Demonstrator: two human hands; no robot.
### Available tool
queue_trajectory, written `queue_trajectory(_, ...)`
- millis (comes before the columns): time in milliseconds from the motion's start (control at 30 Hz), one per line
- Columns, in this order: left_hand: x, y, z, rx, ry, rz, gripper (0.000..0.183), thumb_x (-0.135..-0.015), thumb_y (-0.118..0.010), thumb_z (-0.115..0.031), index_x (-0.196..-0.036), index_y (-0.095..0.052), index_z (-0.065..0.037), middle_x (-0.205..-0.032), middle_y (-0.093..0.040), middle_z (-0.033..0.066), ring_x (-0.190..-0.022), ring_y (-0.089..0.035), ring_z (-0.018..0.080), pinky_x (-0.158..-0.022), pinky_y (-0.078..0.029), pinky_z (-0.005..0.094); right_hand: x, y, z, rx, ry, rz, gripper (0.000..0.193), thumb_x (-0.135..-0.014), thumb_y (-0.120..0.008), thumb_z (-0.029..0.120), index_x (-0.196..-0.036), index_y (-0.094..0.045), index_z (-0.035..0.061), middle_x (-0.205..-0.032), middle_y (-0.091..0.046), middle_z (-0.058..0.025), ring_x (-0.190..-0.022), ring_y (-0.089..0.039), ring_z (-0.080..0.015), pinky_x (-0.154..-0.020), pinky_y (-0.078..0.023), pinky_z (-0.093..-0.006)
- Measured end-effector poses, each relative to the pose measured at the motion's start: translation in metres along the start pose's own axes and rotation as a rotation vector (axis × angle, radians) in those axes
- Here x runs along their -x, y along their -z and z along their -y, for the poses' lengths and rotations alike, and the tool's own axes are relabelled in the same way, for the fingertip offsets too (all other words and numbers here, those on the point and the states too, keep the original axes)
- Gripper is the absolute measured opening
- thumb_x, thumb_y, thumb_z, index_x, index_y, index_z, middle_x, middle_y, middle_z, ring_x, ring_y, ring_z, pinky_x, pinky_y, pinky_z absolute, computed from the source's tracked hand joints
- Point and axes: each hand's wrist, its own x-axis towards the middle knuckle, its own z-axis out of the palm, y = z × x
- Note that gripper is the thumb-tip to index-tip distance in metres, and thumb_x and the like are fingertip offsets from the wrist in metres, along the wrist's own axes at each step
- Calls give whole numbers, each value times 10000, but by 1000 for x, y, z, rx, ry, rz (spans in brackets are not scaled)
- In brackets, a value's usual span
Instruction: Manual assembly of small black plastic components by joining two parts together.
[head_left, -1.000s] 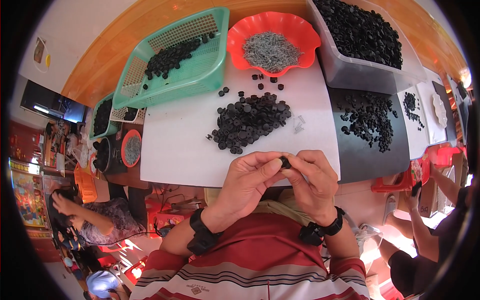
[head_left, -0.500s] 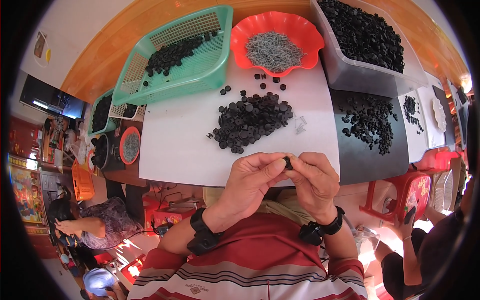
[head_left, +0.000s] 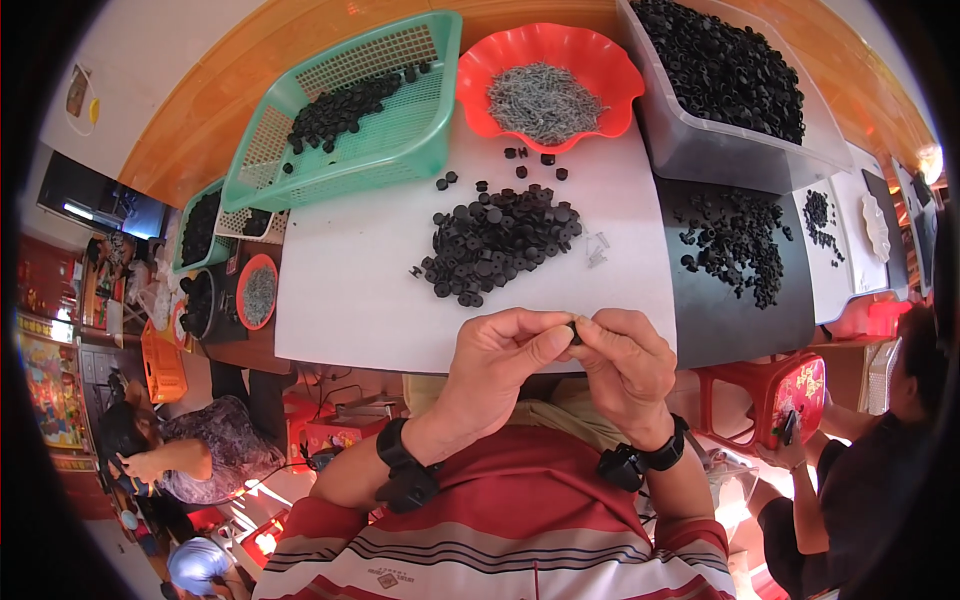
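Observation:
My left hand (head_left: 500, 368) and my right hand (head_left: 628, 362) meet over the table's front edge. Between their thumbs and fingertips they pinch a small black round plastic part (head_left: 574, 334). Most of it is hidden by the fingers. Just beyond lies a loose heap of similar black plastic parts (head_left: 490, 245) on the white table sheet (head_left: 350, 290). Several silvery pins (head_left: 597, 250) lie at the heap's right side, and a few single black parts (head_left: 521, 172) are scattered behind it.
At the back stand a green basket (head_left: 400, 165) with black parts, a red scalloped bowl (head_left: 628, 85) of metal pins, and a clear bin (head_left: 720, 160) full of black pieces. More small black pieces (head_left: 745, 245) lie on a dark mat (head_left: 740, 335). Another person (head_left: 860, 470) sits at right.
My fingers have closed further over the black part, so less of it shows. Both hands stay in nearly the same place. At right, the other person has moved into fuller view.

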Motion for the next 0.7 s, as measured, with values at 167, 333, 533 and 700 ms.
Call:
queue_trajectory(167, 1, -3, -1, -92, -43, -6, 200, -986, -673, -42, -1154, -689, 65, -1142, -719, 155, -1050, -695, 200, -977, -573, 353, -6, 4, 6, 43, -10, 21, 370, -758, -837, -48, -1101, -732, 44, -933, -676, -95, -712, -674, -208, -593, -548, -300)
queue_trajectory(333, 3, -5, 2, -190, -94, -14, 205, -980, -679, -31, -1154, -689, 75, -1148, -719, 156, -1034, -694, 189, -967, -567, 333, -8, 7, 6, 66, -15, 58, 296, -741, -837, -40, -1000, -718, 37, -923, -687, -97, -700, -691, -228, -589, -561, -308)
queue_trajectory(533, 7, -4, 16, -145, -155, -12, 210, -1001, -666, -54, -1179, -695, 52, -1114, -719, 85, -993, -661, 108, -915, -565, 261, -10, 9, 3, 114, 29, 127, 260, -733, -821, -31, -953, -705, 43, -897, -695, -90, -697, -704, -231, -581, -565, -314)
queue_trajectory(700, 7, -3, 12, -137, -165, -36, 202, -1004, -658, -46, -1177, -683, 55, -1125, -719, 99, -993, -670, 114, -915, -570, 264, -19, 12, 8, 120, -3, 186, 250, -754, -823, -6, -966, -706, 55, -892, -695, -91, -685, -698, -223, -575, -558, -312)
